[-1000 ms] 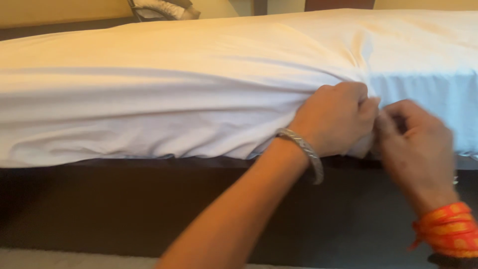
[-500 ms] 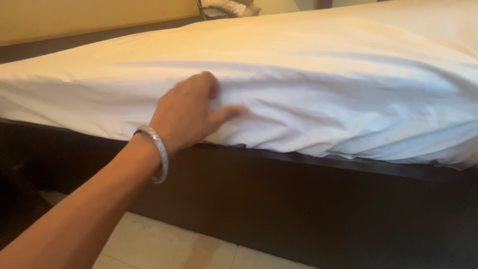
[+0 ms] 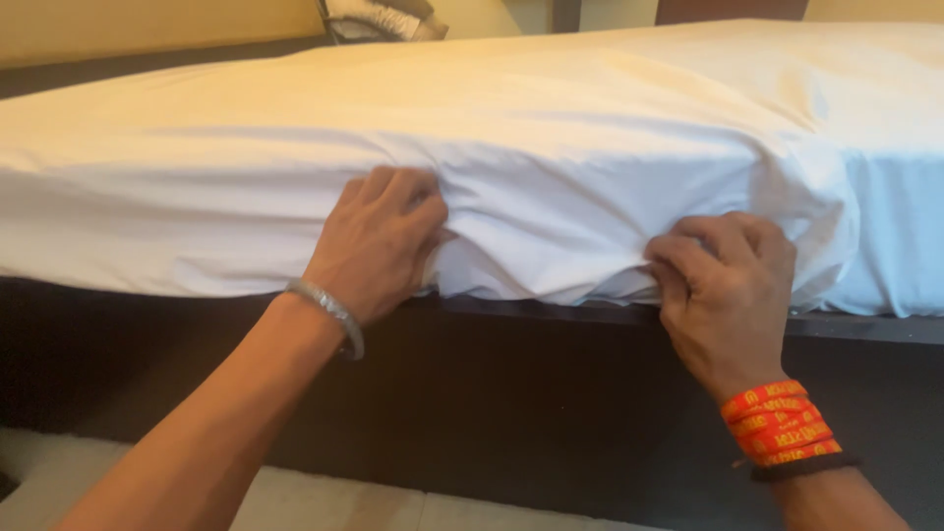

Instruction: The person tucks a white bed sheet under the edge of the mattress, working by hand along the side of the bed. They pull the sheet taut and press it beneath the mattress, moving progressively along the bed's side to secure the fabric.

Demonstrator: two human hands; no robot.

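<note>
A white bed sheet (image 3: 551, 128) covers the mattress and hangs in folds over its near side. My left hand (image 3: 379, 241), with a silver bangle on the wrist, presses into the hanging sheet with its fingers curled in the cloth. My right hand (image 3: 723, 290), with an orange thread wound around the wrist, pinches the lower edge of the sheet near the mattress corner. Both hands sit just above the dark bed frame (image 3: 551, 393).
Pale floor tiles (image 3: 324, 501) run along the foot of the bed frame. A yellow wall (image 3: 147, 25) stands behind the bed, with a dark object (image 3: 379, 20) at the far edge of the mattress. The mattress corner (image 3: 836, 197) is at the right.
My right hand has come back into view and taken hold of the sheet's lower edge. My left hand has closed its fingers into the cloth. The view has swung right toward the mattress corner.
</note>
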